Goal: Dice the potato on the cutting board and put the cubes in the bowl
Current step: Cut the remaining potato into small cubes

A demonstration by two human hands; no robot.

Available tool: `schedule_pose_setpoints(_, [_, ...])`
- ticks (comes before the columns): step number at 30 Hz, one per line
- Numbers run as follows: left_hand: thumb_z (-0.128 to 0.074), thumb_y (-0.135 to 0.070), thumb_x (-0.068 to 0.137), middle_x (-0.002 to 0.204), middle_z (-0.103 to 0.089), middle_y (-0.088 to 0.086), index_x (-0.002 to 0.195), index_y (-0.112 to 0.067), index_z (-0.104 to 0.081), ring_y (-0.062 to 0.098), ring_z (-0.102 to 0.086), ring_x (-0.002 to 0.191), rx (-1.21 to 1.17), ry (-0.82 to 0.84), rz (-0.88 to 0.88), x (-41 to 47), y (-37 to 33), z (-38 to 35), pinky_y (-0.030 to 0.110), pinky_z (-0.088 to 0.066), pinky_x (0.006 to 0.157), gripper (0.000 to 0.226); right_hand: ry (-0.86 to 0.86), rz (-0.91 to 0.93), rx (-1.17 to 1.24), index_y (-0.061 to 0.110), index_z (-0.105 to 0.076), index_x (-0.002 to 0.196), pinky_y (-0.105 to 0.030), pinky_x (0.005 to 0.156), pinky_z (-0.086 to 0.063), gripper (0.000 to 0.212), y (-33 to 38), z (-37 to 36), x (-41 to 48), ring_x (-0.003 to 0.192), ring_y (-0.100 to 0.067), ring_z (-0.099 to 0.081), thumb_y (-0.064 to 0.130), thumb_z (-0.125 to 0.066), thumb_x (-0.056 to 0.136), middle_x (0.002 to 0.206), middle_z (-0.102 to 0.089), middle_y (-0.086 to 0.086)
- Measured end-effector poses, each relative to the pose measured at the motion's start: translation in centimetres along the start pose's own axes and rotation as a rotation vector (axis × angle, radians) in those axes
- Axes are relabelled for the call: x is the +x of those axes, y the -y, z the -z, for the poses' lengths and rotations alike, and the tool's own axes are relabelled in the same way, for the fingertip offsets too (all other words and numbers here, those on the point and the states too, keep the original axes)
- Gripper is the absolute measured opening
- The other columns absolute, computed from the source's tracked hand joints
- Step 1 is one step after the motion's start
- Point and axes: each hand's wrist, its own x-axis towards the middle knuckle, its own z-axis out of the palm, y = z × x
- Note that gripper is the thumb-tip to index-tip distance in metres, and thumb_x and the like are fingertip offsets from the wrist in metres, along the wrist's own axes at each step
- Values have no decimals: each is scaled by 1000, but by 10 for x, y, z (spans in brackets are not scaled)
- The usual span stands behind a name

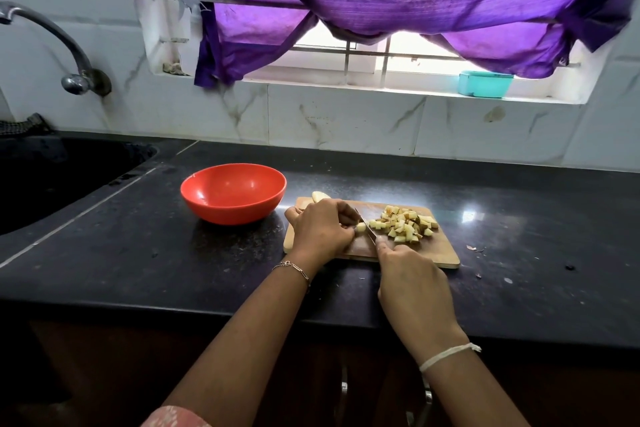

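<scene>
Left hand (320, 229) sat on the left half of the cutting board (440, 253), fingers curled down, tips pinning a pale potato strip (361, 227) of which only the end showed. Right hand (412, 284) came in over the board's near edge, wrapped round the handle of the knife (367, 227); the hand hid the handle itself. Blade stood edge-down at mid-board, on the strip and hard against the left fingertips.

Heap of cubes (407, 224) lay on the board's right half, just right of the blade, some with brown skin on. Uncut potato slices (320, 196) rested at the board's far-left corner, partly behind the left hand. Red bowl (233, 194) stood just left of the board, nothing seen in it. A few peel scraps (472, 248) lay on the black countertop (138, 253) right of the board.

Handling, as judged: raw potato is firm and light, but cut faces run wet and starchy, so a strip is likely to skid. Best pinned from above, tips tucked back from the edge. Cubes are small, loose and apt to scatter; likely easier scooped in a cupped hand or swept off the board than pinched singly
</scene>
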Motion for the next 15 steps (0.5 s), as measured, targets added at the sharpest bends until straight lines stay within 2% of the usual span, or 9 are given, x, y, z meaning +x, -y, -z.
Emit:
schedule_pose_setpoints(3, [-73, -29, 73, 78, -72, -20, 70, -39, -66, -1, -66, 89, -8, 2, -12, 0, 1, -1, 45, -43, 97, 12, 1, -24, 8, 22, -31, 150, -29, 79, -50, 52, -2, -2, 3, 106, -20, -62, 9, -35, 100, 125, -58, 0])
schedule_pose_setpoints(8, [-78, -33, 73, 80, -73, -16, 82, -32, -73, 1, -67, 89, -19, -19, -35, 0, 2, -1, 46, -46, 94, 10, -7, -85, 69, 29, -28, 150, -27, 72, -49, 58, -8, -5, -6, 98, -16, -62, 14, -43, 97, 111, -58, 4])
schedule_pose_setpoints(15, [-78, -27, 72, 79, -73, -15, 73, -33, -63, 4, -67, 90, -5, -15, -32, 0, 1, -1, 46, -44, 95, 17, -15, -92, 88, 32, -29, 149, -29, 70, -49, 56, -4, -4, -16, 96, -17, -63, 15, -41, 98, 106, -58, 5])
